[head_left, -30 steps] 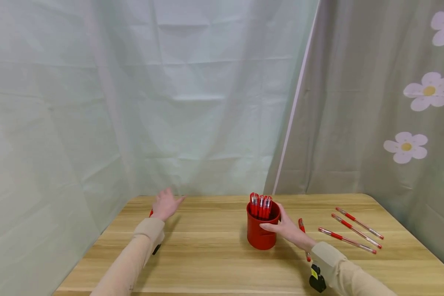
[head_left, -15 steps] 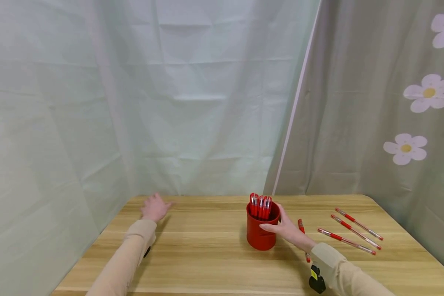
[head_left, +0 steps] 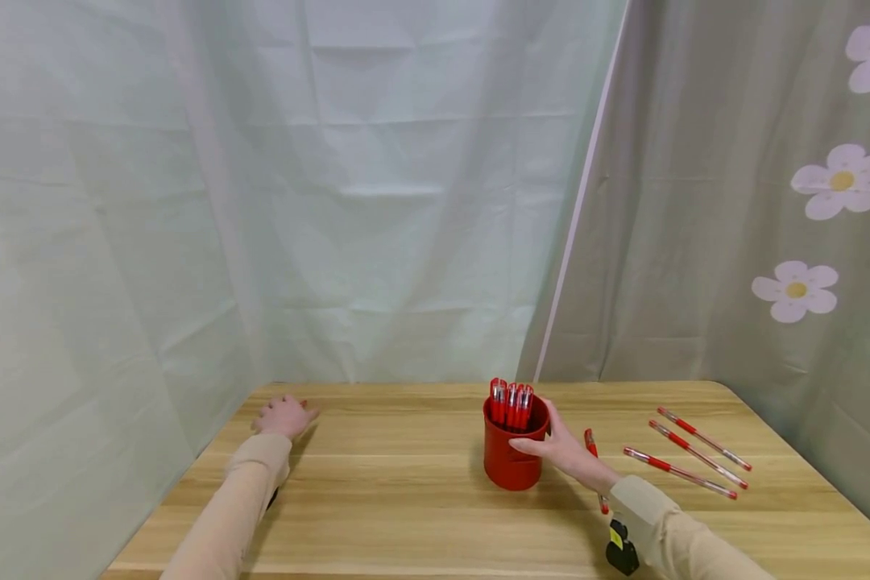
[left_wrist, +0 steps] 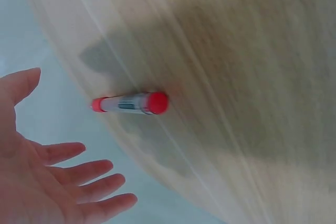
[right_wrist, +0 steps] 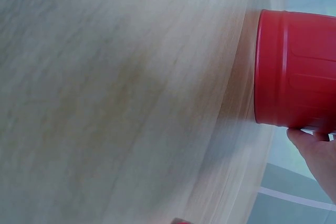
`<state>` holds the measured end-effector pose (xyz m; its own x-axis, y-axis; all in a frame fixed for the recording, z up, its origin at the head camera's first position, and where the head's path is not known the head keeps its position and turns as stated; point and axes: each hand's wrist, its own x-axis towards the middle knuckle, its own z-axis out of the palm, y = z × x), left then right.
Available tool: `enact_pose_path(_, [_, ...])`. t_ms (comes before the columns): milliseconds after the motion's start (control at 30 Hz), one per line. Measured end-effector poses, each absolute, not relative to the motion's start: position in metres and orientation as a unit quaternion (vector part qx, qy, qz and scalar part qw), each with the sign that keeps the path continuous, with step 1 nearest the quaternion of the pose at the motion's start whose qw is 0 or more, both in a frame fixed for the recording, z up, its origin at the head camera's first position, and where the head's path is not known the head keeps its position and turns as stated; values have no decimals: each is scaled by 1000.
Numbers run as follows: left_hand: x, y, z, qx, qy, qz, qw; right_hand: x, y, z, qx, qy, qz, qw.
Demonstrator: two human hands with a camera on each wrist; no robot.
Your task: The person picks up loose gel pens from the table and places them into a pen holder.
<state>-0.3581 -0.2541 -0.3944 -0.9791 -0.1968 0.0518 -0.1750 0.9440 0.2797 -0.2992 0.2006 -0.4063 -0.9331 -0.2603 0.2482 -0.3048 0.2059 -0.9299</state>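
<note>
My left hand [head_left: 281, 417] is over the far left of the table, its fingers spread and holding nothing. Near it lies a pen with red ends [left_wrist: 128, 103], apart from the fingers in the left wrist view and mostly hidden by the hand in the head view. With thumb and fingers round its side, my right hand [head_left: 564, 448] grips a red pen holder [head_left: 506, 461] that stands upright on the table. Several red pens [head_left: 509, 403] stand inside the holder, caps up.
Three red pens [head_left: 681, 474] lie slanted on the right of the wooden table [head_left: 391, 515]. Another pen [head_left: 591, 442] lies partly under my right forearm. A light curtain [head_left: 420, 201] hangs behind the table's far edge.
My left hand has moved left and slightly nearer, away from the far edge. The right hand and the pen holder have stayed in place.
</note>
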Motion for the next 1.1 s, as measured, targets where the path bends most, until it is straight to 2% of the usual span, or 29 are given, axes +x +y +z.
enact_pose_path(633, [-349, -256, -395, 78, -985, -150, 25, -299, 202, -407, 186, -780, 597, 26])
enact_pose_path(1100, [-365, -261, -404, 72, -988, -130, 38, -299, 200, -406, 183, -775, 604, 20])
